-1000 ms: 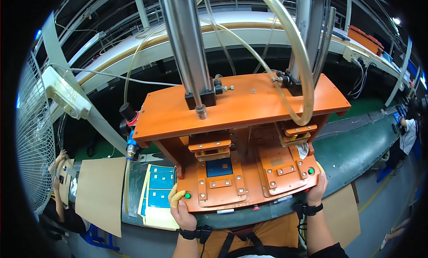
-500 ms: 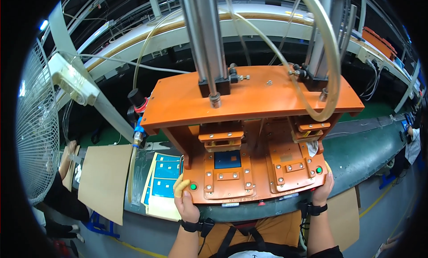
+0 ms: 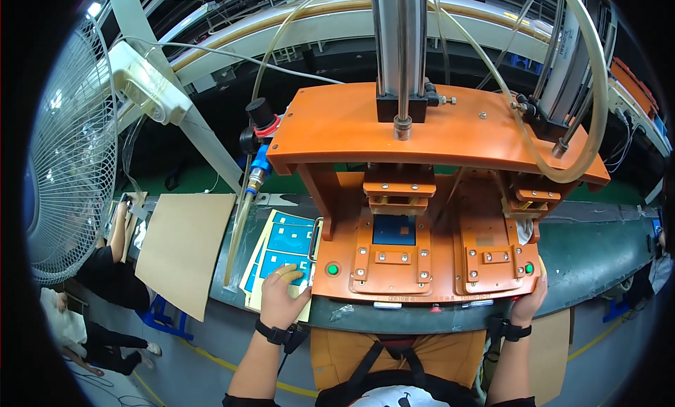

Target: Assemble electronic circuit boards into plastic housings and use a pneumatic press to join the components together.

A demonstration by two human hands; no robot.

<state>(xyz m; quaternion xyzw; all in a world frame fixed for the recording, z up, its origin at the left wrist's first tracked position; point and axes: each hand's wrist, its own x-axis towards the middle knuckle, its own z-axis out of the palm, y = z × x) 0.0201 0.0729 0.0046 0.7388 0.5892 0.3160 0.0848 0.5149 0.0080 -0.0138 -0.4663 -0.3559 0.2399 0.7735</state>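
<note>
My left hand, with yellow covers on some fingertips, lies over the near end of blue sticker sheets on pale backing, left of an orange two-station press. Its fingers are apart and appear to hold nothing. My right hand rests against the right front corner of the press base, fingers stretched along its side, beside the right green button. The left green button is untouched. A dark blue piece with a small tan square lies in the left fixture, under a raised press head.
A fan and a tan board stand at the left. An air regulator with hoses hangs by the press's left side. The green bench extends to the right. Co-workers are at the far left.
My left hand has left the press's left front corner and moved onto the blue sticker sheets. My right hand stays at the right corner. The whole view has shifted.
</note>
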